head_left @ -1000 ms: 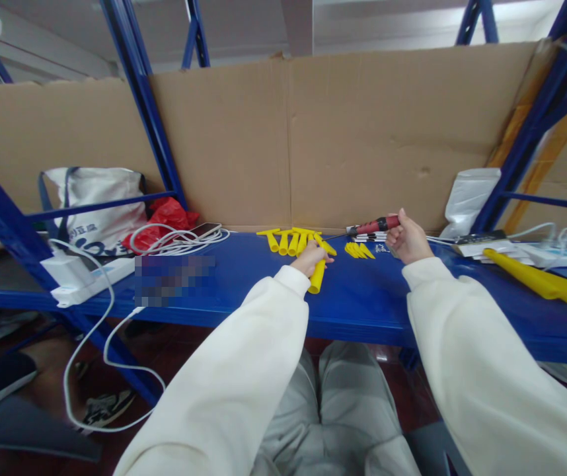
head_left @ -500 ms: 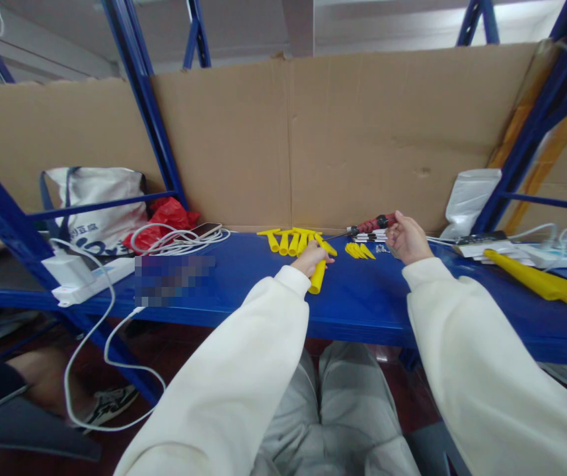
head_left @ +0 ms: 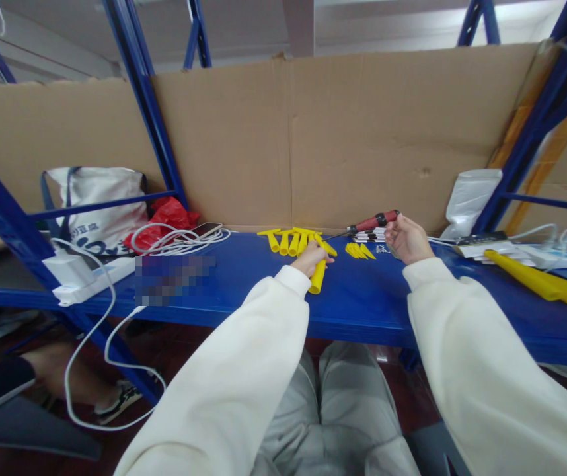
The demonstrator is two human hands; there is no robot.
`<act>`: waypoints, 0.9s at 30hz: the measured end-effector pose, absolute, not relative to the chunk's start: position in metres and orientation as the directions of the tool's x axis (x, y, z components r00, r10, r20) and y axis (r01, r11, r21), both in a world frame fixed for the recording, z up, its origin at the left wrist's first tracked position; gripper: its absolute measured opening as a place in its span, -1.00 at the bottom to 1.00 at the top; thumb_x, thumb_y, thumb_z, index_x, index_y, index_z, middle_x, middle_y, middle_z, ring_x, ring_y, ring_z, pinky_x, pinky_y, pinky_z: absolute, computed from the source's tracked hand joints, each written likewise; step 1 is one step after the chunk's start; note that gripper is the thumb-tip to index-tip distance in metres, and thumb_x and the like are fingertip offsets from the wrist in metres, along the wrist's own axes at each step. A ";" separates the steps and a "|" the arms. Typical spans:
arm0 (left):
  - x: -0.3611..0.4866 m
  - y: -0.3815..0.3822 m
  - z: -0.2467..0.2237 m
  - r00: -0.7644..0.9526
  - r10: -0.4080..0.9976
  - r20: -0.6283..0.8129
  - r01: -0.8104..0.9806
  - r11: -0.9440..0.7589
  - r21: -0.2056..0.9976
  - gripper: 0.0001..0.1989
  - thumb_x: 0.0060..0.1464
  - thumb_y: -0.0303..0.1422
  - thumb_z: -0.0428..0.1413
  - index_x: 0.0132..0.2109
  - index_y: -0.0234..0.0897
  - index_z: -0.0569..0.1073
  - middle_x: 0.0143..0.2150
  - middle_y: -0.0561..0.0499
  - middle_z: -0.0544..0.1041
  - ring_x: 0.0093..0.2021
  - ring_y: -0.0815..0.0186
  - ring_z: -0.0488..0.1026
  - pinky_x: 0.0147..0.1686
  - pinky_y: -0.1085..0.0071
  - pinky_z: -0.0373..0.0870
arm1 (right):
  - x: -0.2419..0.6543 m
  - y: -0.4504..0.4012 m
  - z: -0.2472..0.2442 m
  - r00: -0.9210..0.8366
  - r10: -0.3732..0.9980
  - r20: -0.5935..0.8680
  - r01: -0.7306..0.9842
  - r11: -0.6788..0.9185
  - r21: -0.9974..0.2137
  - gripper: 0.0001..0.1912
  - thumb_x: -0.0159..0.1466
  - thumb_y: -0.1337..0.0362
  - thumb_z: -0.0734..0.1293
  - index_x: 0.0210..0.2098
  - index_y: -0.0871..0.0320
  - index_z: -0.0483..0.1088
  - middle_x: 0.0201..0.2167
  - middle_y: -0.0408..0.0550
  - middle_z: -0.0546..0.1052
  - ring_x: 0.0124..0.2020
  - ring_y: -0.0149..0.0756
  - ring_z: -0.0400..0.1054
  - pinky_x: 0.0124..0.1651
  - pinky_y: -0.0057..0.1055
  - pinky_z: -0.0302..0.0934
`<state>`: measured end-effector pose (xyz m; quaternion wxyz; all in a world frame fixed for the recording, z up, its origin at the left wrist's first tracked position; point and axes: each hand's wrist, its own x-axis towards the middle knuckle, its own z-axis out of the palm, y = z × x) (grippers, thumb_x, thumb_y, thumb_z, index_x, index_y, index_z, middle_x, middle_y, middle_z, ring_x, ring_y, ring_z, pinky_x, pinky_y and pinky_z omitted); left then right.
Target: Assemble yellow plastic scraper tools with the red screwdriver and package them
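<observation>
My left hand is closed round a yellow tube whose open end faces me; a flat yellow piece lies across its far end. In my right hand, the fingertips pinch the end of a screwdriver with a red and black handle. Its thin shaft points left to the flat piece by my left fingers; the tip's exact contact is hidden. Just behind my left hand stand several yellow T-shaped pieces. Between the hands lie loose flat yellow pieces and tiny screw-like parts.
Black-and-white pens or sticks lie under the screwdriver. White cables, a power strip and a cloth bag occupy the left. On the right is a long yellow item. Cardboard walls the back. Another person's leg shows lower left.
The screwdriver handle has turned about its own axis, showing a plainer red side, and my right fingers have shifted slightly. My left hand stays put. The other person's leg has moved a little right.
</observation>
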<state>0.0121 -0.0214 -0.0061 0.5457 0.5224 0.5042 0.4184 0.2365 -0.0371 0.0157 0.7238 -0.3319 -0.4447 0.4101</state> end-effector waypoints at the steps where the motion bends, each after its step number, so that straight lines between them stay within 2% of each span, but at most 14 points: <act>1: 0.012 -0.021 -0.006 0.141 0.983 -0.115 0.071 0.106 0.992 -0.32 -0.07 -0.72 0.06 0.21 -0.19 0.28 0.03 -0.10 0.50 -0.26 0.32 0.60 -0.58 0.55 0.30 | 0.236 -0.037 0.016 0.265 0.888 0.375 -0.294 0.445 -0.846 -0.55 0.10 0.03 0.58 -0.46 0.08 0.25 -0.64 -0.26 0.37 -0.65 -0.48 0.23 -0.67 -0.57 0.12; 7: 0.013 -0.020 -0.007 0.140 0.983 -0.118 0.087 0.106 0.990 -0.33 -0.05 -0.72 0.04 0.21 -0.21 0.28 0.02 -0.10 0.50 -0.24 0.31 0.59 -0.57 0.56 0.30 | 0.236 -0.036 0.013 0.254 0.867 0.430 -0.245 0.487 -0.838 -0.40 0.02 -0.09 0.60 -0.49 0.07 0.14 -0.72 -0.36 0.21 -0.72 -0.54 0.07 -0.70 -0.60 0.03; 12: 0.013 -0.019 -0.008 0.139 0.985 -0.100 0.107 0.085 0.991 -0.31 -0.06 -0.71 0.06 0.23 -0.18 0.26 0.04 -0.10 0.49 -0.24 0.30 0.60 -0.58 0.56 0.29 | 0.236 -0.033 0.011 0.285 0.849 0.445 -0.217 0.510 -0.833 -0.35 -0.06 -0.12 0.62 -0.50 0.07 0.13 -0.74 -0.37 0.22 -0.73 -0.54 0.08 -0.72 -0.60 -0.02; 20: 0.013 -0.021 -0.006 0.141 0.987 -0.078 0.133 0.059 0.989 -0.32 0.00 -0.70 0.05 0.25 -0.20 0.23 0.06 -0.12 0.48 -0.26 0.32 0.59 -0.57 0.55 0.29 | 0.235 -0.028 0.004 0.440 0.780 0.445 0.052 0.473 -0.880 -0.46 0.07 0.00 0.55 -0.57 0.05 0.12 -0.79 -0.35 0.16 -0.79 -0.49 0.08 -0.76 -0.54 -0.05; 27: 0.015 -0.017 -0.009 0.157 0.985 -0.067 0.166 0.041 0.985 -0.34 -0.02 -0.67 0.12 0.21 -0.18 0.24 -0.01 -0.09 0.51 -0.26 0.29 0.58 -0.52 0.53 0.30 | 0.233 -0.031 0.005 0.505 0.758 0.412 0.036 0.458 -0.888 -0.59 0.16 0.13 0.48 -0.58 0.06 0.18 -0.79 -0.35 0.12 -0.80 -0.51 0.01 -0.78 -0.53 -0.09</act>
